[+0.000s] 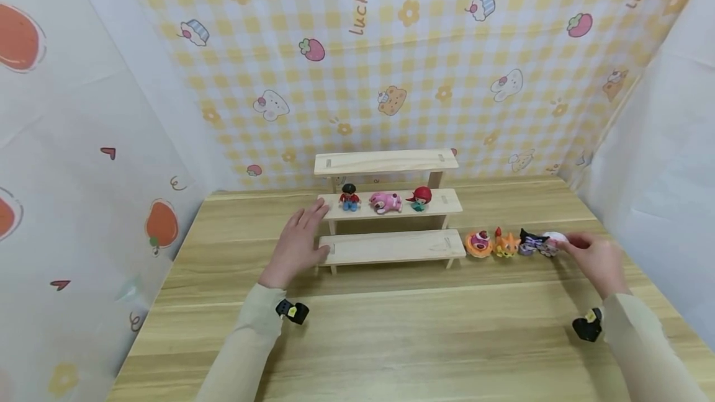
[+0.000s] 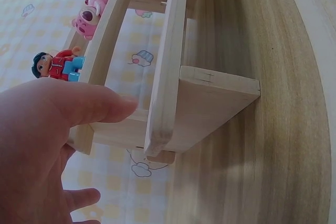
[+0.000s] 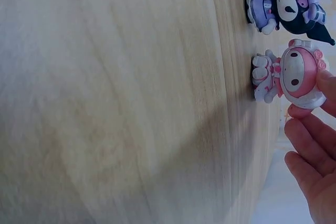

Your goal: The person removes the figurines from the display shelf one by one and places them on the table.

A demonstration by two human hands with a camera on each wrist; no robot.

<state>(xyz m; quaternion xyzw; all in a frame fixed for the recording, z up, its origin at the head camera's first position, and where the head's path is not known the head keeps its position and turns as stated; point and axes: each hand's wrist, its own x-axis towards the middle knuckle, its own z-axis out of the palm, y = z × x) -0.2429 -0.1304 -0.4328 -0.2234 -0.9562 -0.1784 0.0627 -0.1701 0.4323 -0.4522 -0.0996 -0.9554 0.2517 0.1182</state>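
Fingertips of right hand pinch pink-and-white figurine; left hand rests open.

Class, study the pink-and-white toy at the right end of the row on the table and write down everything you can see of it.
The pink toy is a small glossy figure, seemingly plastic: a pale face inside a pink hood, a white and pink dress, stubby white feet. It stands upright on the wooden table, last in the row, just beside the purple toy without touching it. The right hand touches its head with its fingertips.
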